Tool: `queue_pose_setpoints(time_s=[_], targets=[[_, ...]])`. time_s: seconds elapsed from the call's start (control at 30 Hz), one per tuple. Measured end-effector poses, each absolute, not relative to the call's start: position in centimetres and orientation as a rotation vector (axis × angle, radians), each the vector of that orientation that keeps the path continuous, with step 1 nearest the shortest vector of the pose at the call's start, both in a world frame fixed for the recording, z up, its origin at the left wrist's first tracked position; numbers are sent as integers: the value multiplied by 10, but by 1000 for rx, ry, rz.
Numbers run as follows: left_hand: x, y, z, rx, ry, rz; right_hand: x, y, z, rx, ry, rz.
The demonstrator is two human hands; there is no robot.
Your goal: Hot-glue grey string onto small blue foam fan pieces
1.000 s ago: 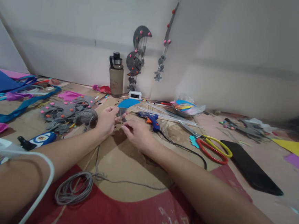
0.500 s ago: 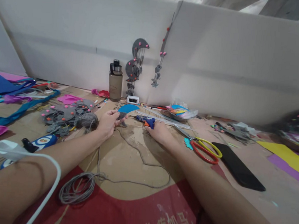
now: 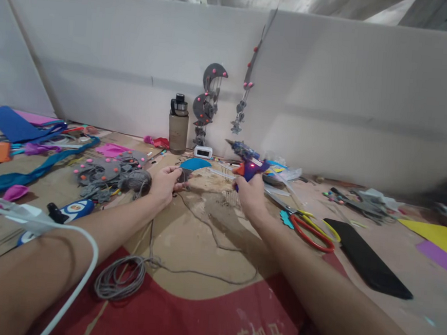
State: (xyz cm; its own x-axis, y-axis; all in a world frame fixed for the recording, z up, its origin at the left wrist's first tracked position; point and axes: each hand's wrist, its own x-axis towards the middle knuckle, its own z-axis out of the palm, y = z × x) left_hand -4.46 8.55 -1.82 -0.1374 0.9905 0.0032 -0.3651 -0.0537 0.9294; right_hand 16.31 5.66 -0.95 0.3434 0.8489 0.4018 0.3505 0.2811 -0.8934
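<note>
My right hand (image 3: 250, 193) is wrapped round the handle of a blue hot glue gun (image 3: 251, 165) with an orange trigger and a small red light. Its nozzle points up and to the left, above the cardboard. In my left hand (image 3: 167, 183), a small dark grey felt piece (image 3: 184, 176) is pinched between thumb and fingers. Grey cord (image 3: 217, 242) trails from near that hand across the cardboard (image 3: 185, 257) to a loose coil (image 3: 121, 278). Just behind the felt piece lies a blue curved piece (image 3: 195, 164).
Red-and-yellow scissors (image 3: 313, 231) and a black phone (image 3: 367, 259) lie to the right. A brown bottle (image 3: 178, 133) and white digital clock (image 3: 203, 152) stand behind. Grey felt pieces with pink balls (image 3: 99, 170) and a yarn ball (image 3: 139, 181) are at left. A white cable (image 3: 83, 280) crosses my left forearm.
My right hand has lifted the glue gun off the cardboard and tilted its nozzle upward. My left hand keeps its pinch on the felt piece. The view has shifted slightly.
</note>
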Motion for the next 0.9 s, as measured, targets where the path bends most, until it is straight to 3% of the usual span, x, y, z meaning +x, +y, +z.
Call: queue_pose_setpoints(time_s=[0.27, 0.5, 0.9], targets=[[-45, 87, -22, 875, 978, 1490, 126, 24, -3, -1053, -1531, 809], [-41, 86, -22, 858, 1019, 1489, 130, 22, -14, -1259, -1792, 361], [-33, 77, -17, 864, 1048, 1524, 126, 25, -20, -1314, -1866, 276]])
